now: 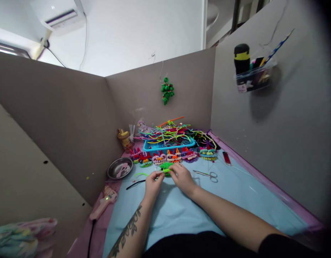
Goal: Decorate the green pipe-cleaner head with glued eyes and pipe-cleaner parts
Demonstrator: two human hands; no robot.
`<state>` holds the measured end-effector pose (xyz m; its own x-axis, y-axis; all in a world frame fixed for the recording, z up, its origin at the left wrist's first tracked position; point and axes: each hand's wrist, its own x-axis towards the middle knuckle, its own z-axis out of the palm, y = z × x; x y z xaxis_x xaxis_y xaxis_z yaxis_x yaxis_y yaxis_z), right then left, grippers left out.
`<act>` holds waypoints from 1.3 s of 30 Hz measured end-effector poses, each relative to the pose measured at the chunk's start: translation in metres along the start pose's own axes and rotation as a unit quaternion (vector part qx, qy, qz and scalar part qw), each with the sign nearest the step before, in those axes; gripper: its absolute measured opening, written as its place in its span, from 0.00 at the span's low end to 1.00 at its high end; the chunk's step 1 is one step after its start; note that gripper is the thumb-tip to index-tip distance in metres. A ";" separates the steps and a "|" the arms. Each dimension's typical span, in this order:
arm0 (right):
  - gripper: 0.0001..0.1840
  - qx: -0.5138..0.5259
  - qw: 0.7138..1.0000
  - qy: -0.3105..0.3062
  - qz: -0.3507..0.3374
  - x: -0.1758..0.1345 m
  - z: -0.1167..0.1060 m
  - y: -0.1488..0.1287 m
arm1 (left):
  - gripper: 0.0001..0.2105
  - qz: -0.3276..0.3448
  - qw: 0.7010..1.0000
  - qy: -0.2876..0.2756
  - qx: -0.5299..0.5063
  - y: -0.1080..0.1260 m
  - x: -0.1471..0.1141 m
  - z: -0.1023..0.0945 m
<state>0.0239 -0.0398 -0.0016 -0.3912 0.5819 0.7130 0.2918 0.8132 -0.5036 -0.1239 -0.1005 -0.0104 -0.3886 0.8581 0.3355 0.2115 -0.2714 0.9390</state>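
A small bright-green figure of bent pipe cleaners (pixel 165 166) is between my hands above the blue table cover. My left hand (pixel 152 186) pinches at its near left edge, fingertips pressed together. From the right, my right hand (pixel 183 177) grips the figure, its fingers partly covering it. Beside my left hand lie a black pipe cleaner (pixel 135 184) and a loose lime pipe cleaner (pixel 141 174). Metal scissors (pixel 208 175) rest to the right of my right hand. Behind the green figure stands a row of finished-looking, colourful pipe-cleaner figures (pixel 174 155).
A blue tray (pixel 169 147) heaped with pipe cleaners stands at the back. On the left are a metal bowl (pixel 113 171) and a pink glue gun (pixel 103 205) with its cord. Grey panels enclose the table; a plastic bin (pixel 253 79) of tools hangs on the right one.
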 end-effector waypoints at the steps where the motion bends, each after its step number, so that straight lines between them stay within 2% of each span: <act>1: 0.06 0.000 1.000 0.000 0.002 0.000 0.000 0.000 | 0.07 0.002 1.000 0.000 0.001 0.000 0.000 0.000; 26: 0.08 -0.007 1.000 0.004 0.029 -0.001 0.001 -0.002 | 0.09 0.026 0.997 -0.006 0.069 0.008 -0.002 -0.001; 33: 0.08 -0.018 1.000 0.005 0.021 -0.003 0.003 0.001 | 0.09 0.035 0.997 -0.016 0.064 0.007 -0.002 0.000; 39: 0.07 0.011 0.999 -0.022 0.025 -0.003 0.003 -0.002 | 0.08 0.044 0.998 -0.007 0.040 0.003 -0.001 0.000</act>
<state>0.0216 -0.0433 -0.0047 -0.4148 0.6218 0.6643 0.2935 0.7825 -0.5492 -0.1223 -0.1023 -0.0078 -0.3524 0.8387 0.4152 0.3151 -0.3114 0.8965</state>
